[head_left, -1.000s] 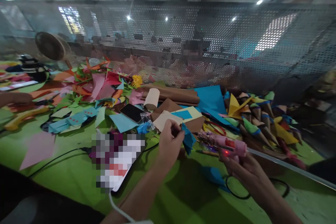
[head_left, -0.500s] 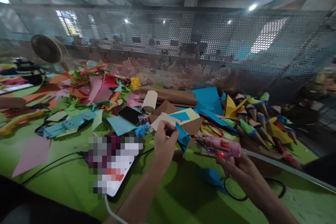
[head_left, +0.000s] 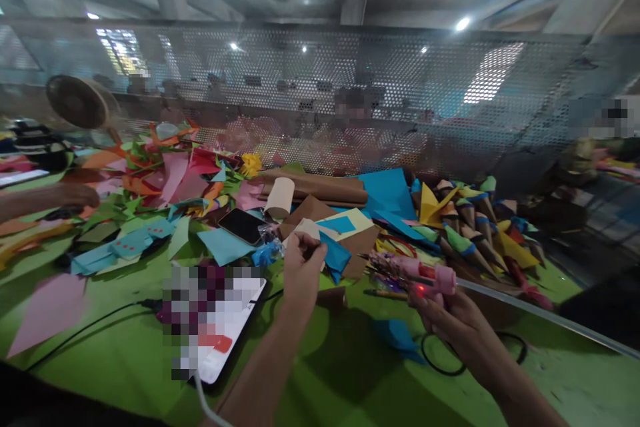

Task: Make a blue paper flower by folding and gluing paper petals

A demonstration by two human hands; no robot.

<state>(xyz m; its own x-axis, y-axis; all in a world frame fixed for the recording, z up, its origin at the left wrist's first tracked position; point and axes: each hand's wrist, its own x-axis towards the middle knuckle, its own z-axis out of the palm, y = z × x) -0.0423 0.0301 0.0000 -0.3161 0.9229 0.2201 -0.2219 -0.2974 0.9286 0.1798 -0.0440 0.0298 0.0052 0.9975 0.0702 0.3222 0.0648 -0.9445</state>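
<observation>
While left hand (head_left: pixel 300 268) fingers pinch blue paper (head_left: pixel 334 257), right hand (head_left: pixel 450 321) clasps glue gun (head_left: pixel 429 274), tip blurred.

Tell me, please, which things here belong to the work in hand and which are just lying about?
In hand: left hand pinching the folded blue paper piece; right hand gripping the pink plastic glue gun, its red light on.
Lying about: flat black phone; brown rolled paper; coloured paper cones; pink paper sheet; round fan, all on the green table.
</observation>
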